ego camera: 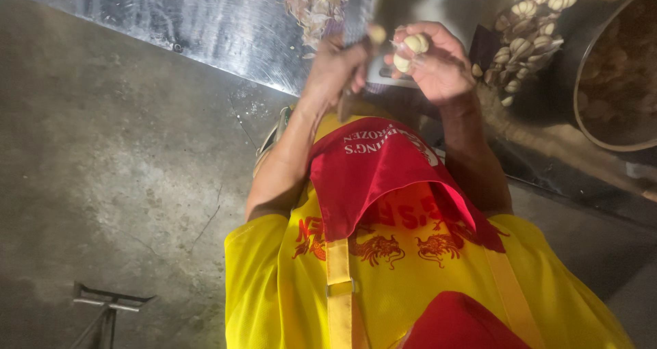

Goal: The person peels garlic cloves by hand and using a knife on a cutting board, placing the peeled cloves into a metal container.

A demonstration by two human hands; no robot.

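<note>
My left hand (pixel 335 65) is closed around a knife (pixel 356 14), its blade pointing away from me and its handle end sticking out below my fist. A small garlic clove (pixel 376 34) sits at the blade's edge. My right hand (pixel 441 68) holds pale peeled garlic cloves (pixel 415 45) between its fingertips, right beside the blade. Both hands are raised above my lap, over my red apron (pixel 373 171) and yellow shirt.
A heap of whole garlic bulbs (pixel 530 27) lies to the right of my hands. A large round basin (pixel 582 109) stands at the far right. Loose garlic skins (pixel 311 3) lie on a shiny metal sheet (pixel 205 27). Concrete floor with a metal stand (pixel 109 298) at lower left.
</note>
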